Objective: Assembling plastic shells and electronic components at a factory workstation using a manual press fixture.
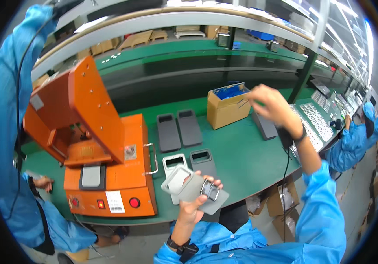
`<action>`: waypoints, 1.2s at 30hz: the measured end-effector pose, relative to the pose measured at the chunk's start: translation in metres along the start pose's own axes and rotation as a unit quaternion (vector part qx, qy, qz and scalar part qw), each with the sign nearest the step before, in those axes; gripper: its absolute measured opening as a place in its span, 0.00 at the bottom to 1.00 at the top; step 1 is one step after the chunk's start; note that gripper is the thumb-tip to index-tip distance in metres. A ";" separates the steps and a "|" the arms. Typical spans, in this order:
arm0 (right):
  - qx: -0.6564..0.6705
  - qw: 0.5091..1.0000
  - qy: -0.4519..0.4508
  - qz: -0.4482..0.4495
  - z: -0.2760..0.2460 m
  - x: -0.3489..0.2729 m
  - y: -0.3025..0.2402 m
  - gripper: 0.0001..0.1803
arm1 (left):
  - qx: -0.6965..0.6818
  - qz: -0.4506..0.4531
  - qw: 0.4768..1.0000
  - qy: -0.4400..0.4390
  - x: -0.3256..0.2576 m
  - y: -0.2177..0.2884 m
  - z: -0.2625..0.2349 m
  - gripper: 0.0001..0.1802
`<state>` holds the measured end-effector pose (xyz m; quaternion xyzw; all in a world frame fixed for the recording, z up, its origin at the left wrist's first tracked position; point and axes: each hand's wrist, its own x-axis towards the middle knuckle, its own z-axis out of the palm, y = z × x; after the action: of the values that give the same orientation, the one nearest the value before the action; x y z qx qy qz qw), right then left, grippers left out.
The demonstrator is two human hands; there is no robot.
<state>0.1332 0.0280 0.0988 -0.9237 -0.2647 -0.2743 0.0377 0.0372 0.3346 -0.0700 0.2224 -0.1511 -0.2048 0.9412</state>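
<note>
My left hand (193, 210) is closed around flat grey plastic covers (189, 188). Below the grey one in it, a lighter cover (171, 179) with a rectangular opening sticks out to the left. A small dark frame-like part (210, 190) with a shiny centre lies on top, under my fingers. My right hand (269, 104) is raised at the right rim of a cardboard box (226, 113) lined with blue. Its fingers are loosely bent and apart, pointing toward the box; nothing shows between them. Beneath the left hand, a white cover (174, 162) and a grey cover (203, 160) lie on the green table.
An orange press (105, 132) with a metal handle stands at the left, a grey cover (91, 176) on its bed. Two dark covers (168, 134) lie behind. Right of the box is a dark grey block (264, 126). Co-workers (352, 145) sit at the right and left; a cable hangs near my right arm.
</note>
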 end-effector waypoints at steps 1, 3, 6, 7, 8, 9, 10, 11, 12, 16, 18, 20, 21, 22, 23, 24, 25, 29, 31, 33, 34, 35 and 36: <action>0.081 0.997 0.008 0.004 0.002 -0.018 -0.038 0.13 | -0.019 0.008 1.000 -0.002 0.002 -0.001 0.001 0.41; 0.145 0.989 0.023 -0.002 0.005 -0.057 -0.099 0.12 | -0.049 0.003 0.999 -0.005 0.013 -0.006 0.006 0.41; 0.224 0.971 0.087 0.004 0.022 -0.081 -0.157 0.20 | -0.078 -0.020 0.996 -0.038 0.019 -0.010 0.016 0.37; 0.224 0.971 0.081 0.015 0.026 -0.085 -0.166 0.20 | -0.062 -0.018 0.997 -0.037 0.016 -0.010 0.014 0.37; 0.224 0.971 0.076 0.027 0.029 -0.088 -0.174 0.20 | -0.045 -0.016 0.998 -0.037 0.011 -0.011 0.012 0.37; 0.228 0.970 0.079 0.030 0.030 -0.087 -0.176 0.20 | -0.041 -0.019 0.998 -0.034 0.010 -0.012 0.011 0.37; 0.243 0.968 0.049 0.027 0.031 -0.083 -0.175 0.20 | -0.035 -0.017 0.999 -0.013 0.009 -0.013 0.009 0.37; 0.258 0.966 0.019 0.024 0.032 -0.081 -0.176 0.19 | -0.029 -0.015 0.999 0.007 0.008 -0.012 0.008 0.37; 0.261 0.965 0.020 0.023 0.033 -0.085 -0.174 0.19 | -0.026 -0.014 1.000 0.009 0.006 -0.014 0.008 0.37; 0.227 0.971 0.058 -0.048 0.044 -0.093 -0.167 0.19 | 0.018 -0.023 0.999 0.042 0.001 -0.016 0.014 0.36; 0.198 0.973 0.085 -0.081 0.045 -0.097 -0.168 0.17 | 0.003 -0.026 0.999 0.044 -0.001 -0.016 0.015 0.35; 0.227 0.966 0.103 -0.074 0.044 -0.102 -0.167 0.16 | 0.016 -0.025 0.999 0.044 -0.004 -0.011 0.013 0.36; 0.250 0.959 0.117 -0.061 0.041 -0.104 -0.167 0.17 | 0.049 -0.035 0.998 0.023 -0.007 -0.010 0.009 0.36; 0.272 0.952 0.131 -0.047 0.040 -0.104 -0.167 0.18 | 0.082 -0.045 0.996 0.003 -0.010 -0.008 0.006 0.37; 0.308 0.942 0.126 -0.033 0.039 -0.103 -0.167 0.17 | 0.108 -0.056 0.993 -0.011 -0.011 -0.006 0.003 0.37; 0.308 0.942 0.128 -0.029 0.037 -0.102 -0.167 0.17 | 0.109 -0.060 0.992 -0.011 -0.012 -0.004 0.005 0.37; 0.318 0.940 0.125 -0.015 0.036 -0.098 -0.167 0.16 | 0.112 -0.089 0.989 -0.024 -0.013 -0.001 0.009 0.37; 0.355 0.931 0.086 0.010 0.038 -0.088 -0.160 0.11 | 0.102 -0.179 0.977 -0.059 -0.009 0.003 0.010 0.35; 0.384 0.922 0.041 0.019 0.043 -0.087 -0.156 0.13 | 0.091 -0.199 0.973 -0.073 -0.006 0.006 0.014 0.34; 0.379 0.921 0.068 0.052 0.043 -0.084 -0.163 0.16 | 0.108 -0.187 0.975 -0.052 -0.007 0.008 0.014 0.34; 0.372 0.920 0.094 0.085 0.042 -0.084 -0.167 0.19 | 0.125 -0.173 0.976 -0.032 -0.008 0.009 0.014 0.34; 0.374 0.919 0.094 0.084 0.037 -0.087 -0.169 0.19 | 0.126 -0.172 0.976 -0.030 -0.008 0.008 0.013 0.34; 0.364 0.926 0.074 0.071 0.030 -0.093 -0.168 0.22 | 0.137 -0.146 0.979 -0.023 -0.006 0.004 0.013 0.33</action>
<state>-0.0036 0.1350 0.0116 -0.8400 -0.2761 -0.2233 0.4104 0.0284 0.3366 -0.0583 0.3646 -0.1649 -0.3226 0.8578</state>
